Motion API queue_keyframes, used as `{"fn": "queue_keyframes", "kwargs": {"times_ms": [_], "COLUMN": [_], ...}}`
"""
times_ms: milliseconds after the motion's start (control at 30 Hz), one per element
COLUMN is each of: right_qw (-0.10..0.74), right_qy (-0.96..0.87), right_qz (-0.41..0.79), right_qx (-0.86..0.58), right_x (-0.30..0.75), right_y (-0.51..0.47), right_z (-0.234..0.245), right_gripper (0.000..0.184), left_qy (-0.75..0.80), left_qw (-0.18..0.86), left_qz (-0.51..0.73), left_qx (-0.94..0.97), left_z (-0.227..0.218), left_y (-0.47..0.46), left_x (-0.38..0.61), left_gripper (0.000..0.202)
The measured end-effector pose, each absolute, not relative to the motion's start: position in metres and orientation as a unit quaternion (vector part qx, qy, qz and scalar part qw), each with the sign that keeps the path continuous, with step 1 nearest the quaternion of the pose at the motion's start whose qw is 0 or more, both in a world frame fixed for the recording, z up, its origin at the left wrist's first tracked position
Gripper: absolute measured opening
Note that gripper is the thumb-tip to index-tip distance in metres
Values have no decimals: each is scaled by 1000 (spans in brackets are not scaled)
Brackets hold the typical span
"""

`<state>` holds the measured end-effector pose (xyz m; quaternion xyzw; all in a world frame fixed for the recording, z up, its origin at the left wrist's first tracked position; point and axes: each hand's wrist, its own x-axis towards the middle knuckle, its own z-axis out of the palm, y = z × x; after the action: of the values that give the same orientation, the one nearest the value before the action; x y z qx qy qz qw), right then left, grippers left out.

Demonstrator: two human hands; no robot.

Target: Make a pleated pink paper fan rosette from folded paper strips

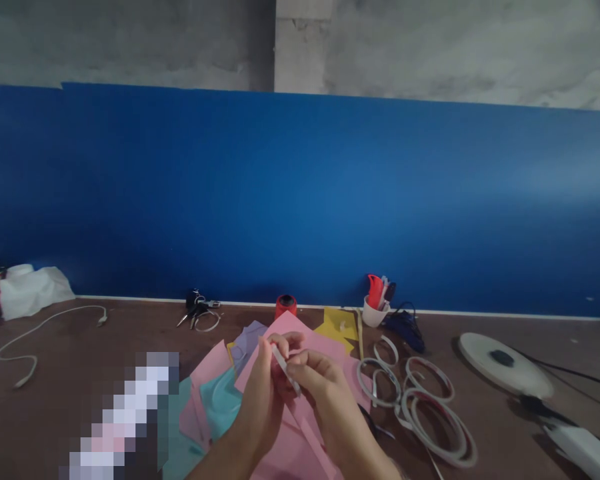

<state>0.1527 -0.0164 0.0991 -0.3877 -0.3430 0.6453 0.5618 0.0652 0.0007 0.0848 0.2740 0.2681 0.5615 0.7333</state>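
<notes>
My left hand [261, 400] and my right hand [325, 390] meet above a pile of coloured paper, both with bent fingers closed on a narrow white strip [286, 369]. The strip slants down to the right between the two sets of fingertips, and part of it is hidden by them. Below the hands, pink paper sheets [275, 460] overlap one another. Teal paper [221, 403] lies to the left, purple paper [250, 337] behind it, and yellow paper [339, 323] farther back on the right.
Loose coils of whitish strip [440, 427] lie right of the paper. Behind stand a white cup of tools [374, 313] and a red object [286, 307]. Keys [200, 310], a white cable [35, 333], a round pale disc [505, 367] and a white adapter [585, 453] rest on the brown table.
</notes>
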Motion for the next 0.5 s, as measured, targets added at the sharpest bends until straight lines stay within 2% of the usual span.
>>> {"fn": "queue_keyframes", "kwargs": {"times_ms": [500], "right_qw": [561], "right_qy": [-363], "right_qz": [625], "right_qx": [-403], "right_x": [155], "right_y": [-16], "right_z": [97], "right_gripper": [22], "left_qy": [255], "left_qw": [728], "left_qz": [569], "left_qx": [286], "left_z": [83], "left_y": [2], "left_x": [65], "left_gripper": [47]}}
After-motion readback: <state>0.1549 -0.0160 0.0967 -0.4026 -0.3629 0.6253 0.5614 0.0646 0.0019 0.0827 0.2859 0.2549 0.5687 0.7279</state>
